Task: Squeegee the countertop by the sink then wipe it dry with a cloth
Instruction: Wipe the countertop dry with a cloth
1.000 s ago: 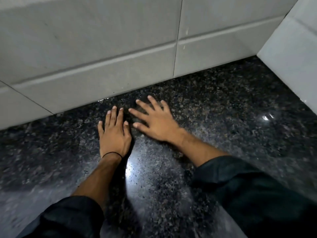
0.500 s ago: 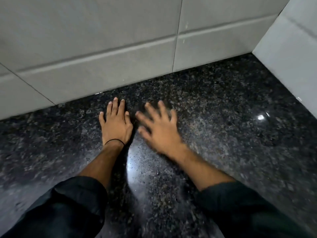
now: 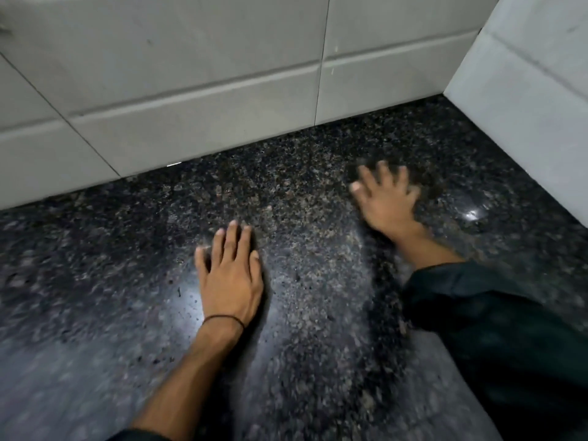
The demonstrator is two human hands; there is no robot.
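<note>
A dark speckled granite countertop (image 3: 302, 192) fills the view, glossy with light reflections. My left hand (image 3: 230, 278) lies flat on it, palm down, fingers slightly apart, a thin black band on the wrist. My right hand (image 3: 386, 198) is further right and nearer the wall, palm down with fingers spread, blurred by motion. Neither hand holds anything. No squeegee, cloth or sink appears in view.
A grey tiled back wall (image 3: 197, 74) meets the counter along the far edge. A side wall (image 3: 525, 100) closes the corner at the right. Dark sleeves cover both forearms, the right sleeve (image 3: 496, 329) low over the counter.
My right hand has slid to the right, away from my left hand and toward the corner. My left hand has stayed flat on the counter, and the camera view has shifted.
</note>
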